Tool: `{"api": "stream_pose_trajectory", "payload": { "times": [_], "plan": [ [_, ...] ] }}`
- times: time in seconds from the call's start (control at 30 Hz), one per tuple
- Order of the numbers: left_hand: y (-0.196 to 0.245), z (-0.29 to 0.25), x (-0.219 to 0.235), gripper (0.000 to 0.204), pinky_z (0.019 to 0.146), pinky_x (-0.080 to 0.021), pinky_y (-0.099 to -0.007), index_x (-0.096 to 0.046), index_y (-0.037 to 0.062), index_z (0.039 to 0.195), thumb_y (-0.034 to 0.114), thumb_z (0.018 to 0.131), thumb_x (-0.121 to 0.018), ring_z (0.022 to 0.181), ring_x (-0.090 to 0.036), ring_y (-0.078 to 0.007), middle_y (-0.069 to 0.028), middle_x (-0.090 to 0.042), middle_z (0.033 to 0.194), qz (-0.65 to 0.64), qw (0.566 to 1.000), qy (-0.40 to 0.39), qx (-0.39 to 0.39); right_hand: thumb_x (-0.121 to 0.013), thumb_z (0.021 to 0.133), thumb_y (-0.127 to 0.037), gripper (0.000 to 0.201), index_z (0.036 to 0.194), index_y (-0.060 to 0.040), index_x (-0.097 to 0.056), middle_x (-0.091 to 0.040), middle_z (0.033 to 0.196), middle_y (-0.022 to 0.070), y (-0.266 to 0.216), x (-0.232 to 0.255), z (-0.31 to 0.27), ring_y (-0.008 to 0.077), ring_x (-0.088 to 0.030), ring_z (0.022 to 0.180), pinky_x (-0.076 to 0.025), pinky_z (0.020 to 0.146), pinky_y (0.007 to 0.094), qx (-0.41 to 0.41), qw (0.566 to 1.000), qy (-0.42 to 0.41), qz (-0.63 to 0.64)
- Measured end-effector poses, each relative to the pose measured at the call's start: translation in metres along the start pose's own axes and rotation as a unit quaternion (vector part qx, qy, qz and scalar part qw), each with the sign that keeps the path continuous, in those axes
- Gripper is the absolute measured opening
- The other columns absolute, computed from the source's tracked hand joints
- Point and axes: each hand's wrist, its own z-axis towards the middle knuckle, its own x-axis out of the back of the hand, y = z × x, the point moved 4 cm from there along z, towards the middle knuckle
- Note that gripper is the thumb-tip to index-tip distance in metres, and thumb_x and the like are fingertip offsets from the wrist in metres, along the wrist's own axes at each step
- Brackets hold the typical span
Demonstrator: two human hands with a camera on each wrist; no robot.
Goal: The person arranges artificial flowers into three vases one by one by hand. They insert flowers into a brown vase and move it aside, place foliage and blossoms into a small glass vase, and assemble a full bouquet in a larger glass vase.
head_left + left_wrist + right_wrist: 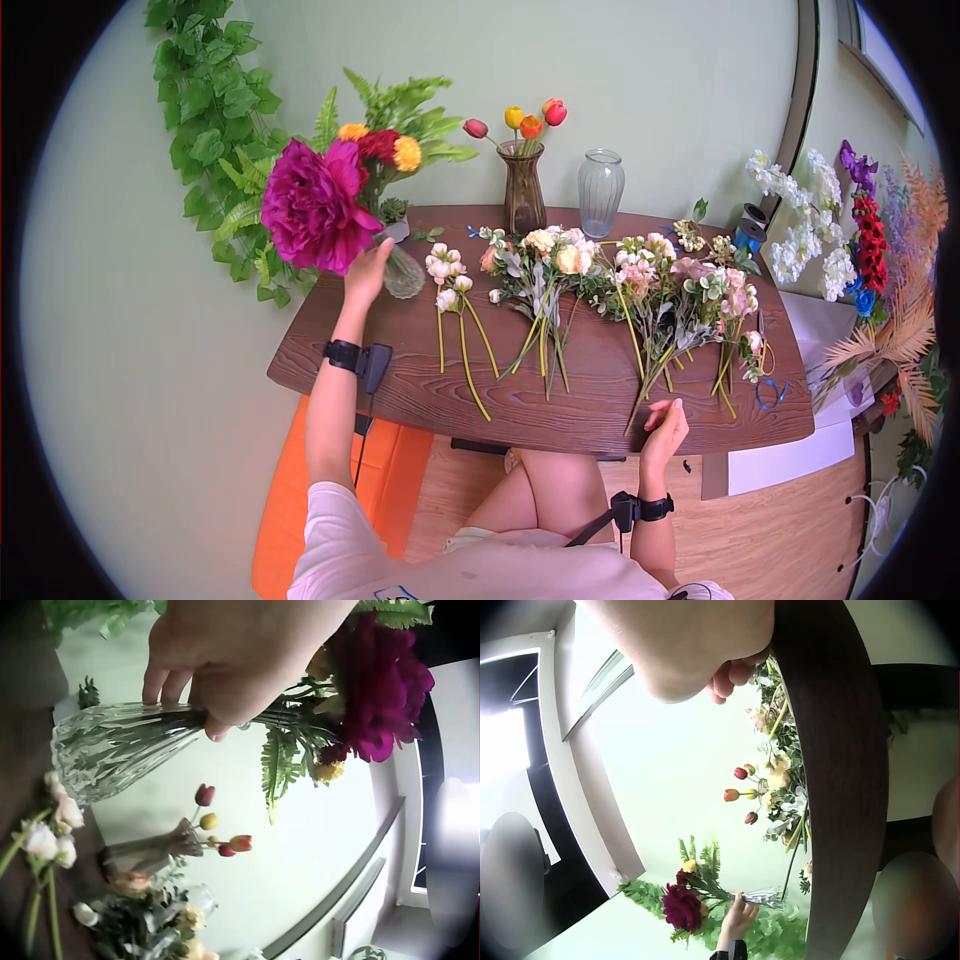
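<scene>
At the table's left end, my left hand [367,276] grips the neck of a clear ribbed glass vase [404,276]. In the left wrist view, its fingers wrap round the vase [101,750] just under the rim. The vase holds a large magenta peony [318,208], yellow and dark red blooms [406,153] and green fern fronds [412,105]. My right hand [664,436] hangs loosely curled at the table's front edge, holding nothing. Nearest to it are the stems of a mixed bunch of pale flowers [690,285].
On the dark wooden table [400,375] lie white blossom stems [447,272] and a cream rose bunch [565,255]. Behind stand a brown vase [524,190] of tulips and a clear jar [601,195]. Ribbon spools [750,232] sit back right; an orange seat [385,490] is below left.
</scene>
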Motion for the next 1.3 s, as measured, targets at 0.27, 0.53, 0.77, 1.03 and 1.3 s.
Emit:
{"api": "stream_pose_trajectory", "payload": {
  "times": [0.27,0.53,0.77,1.03,1.3],
  "plan": [
    [-0.1,0.024,-0.01,0.047,0.086,-0.04,-0.035,-0.056,-0.0037,0.106,0.035,0.081,-0.062,0.099,-0.056,-0.0268,-0.0168,-0.06,0.103,-0.144,0.981,0.127,0.029,-0.033,0.097,-0.03,0.046,0.066,-0.0016,-0.054,-0.039,0.049,-0.0023,0.002,0.0,0.0,0.0047,-0.034,0.045,-0.026,0.044,0.0204,-0.001,1.0,0.004,-0.008],
    [-0.15,0.033,-0.018,0.047,0.083,-0.043,-0.0336,-0.056,-0.0023,0.108,0.034,0.08,-0.063,0.095,-0.059,-0.028,-0.0185,-0.063,0.096,-0.097,0.985,0.139,0.043,-0.034,0.097,-0.03,0.046,0.066,-0.0021,-0.054,-0.039,0.049,-0.0023,0.001,0.0,0.0,0.0049,-0.035,0.045,-0.026,0.044,0.0206,0.003,1.0,0.004,-0.025],
    [-0.151,0.034,-0.016,0.052,0.083,-0.044,-0.0317,-0.055,-0.006,0.109,0.035,0.078,-0.065,0.095,-0.06,-0.0266,-0.0191,-0.063,0.099,-0.108,0.983,0.134,0.056,-0.034,0.096,-0.03,0.046,0.066,-0.0021,-0.054,-0.039,0.048,-0.0018,0.004,0.0,0.0,0.0052,-0.035,0.044,-0.026,0.043,0.0202,0.009,0.999,0.007,-0.03],
    [-0.126,0.032,-0.026,0.051,0.084,-0.045,-0.031,-0.05,-0.0046,0.115,0.027,0.078,-0.068,0.097,-0.06,-0.0219,-0.0176,-0.059,0.105,-0.175,0.974,0.135,0.053,-0.034,0.096,-0.03,0.046,0.065,-0.0019,-0.054,-0.039,0.048,-0.0019,0.002,-0.001,-0.001,0.005,-0.035,0.044,-0.026,0.043,0.0207,0.016,0.999,0.006,-0.041],
    [-0.134,0.043,-0.032,0.041,0.075,-0.045,-0.0323,-0.056,-0.0016,0.095,0.027,0.071,-0.073,0.082,-0.061,-0.0203,-0.0112,-0.063,0.084,-0.093,0.984,0.132,0.069,-0.034,0.096,-0.03,0.046,0.065,-0.0014,-0.053,-0.039,0.048,-0.0018,0.002,-0.002,-0.001,0.005,-0.034,0.043,-0.026,0.043,0.0203,0.012,0.999,0.011,-0.041]
  ]
}}
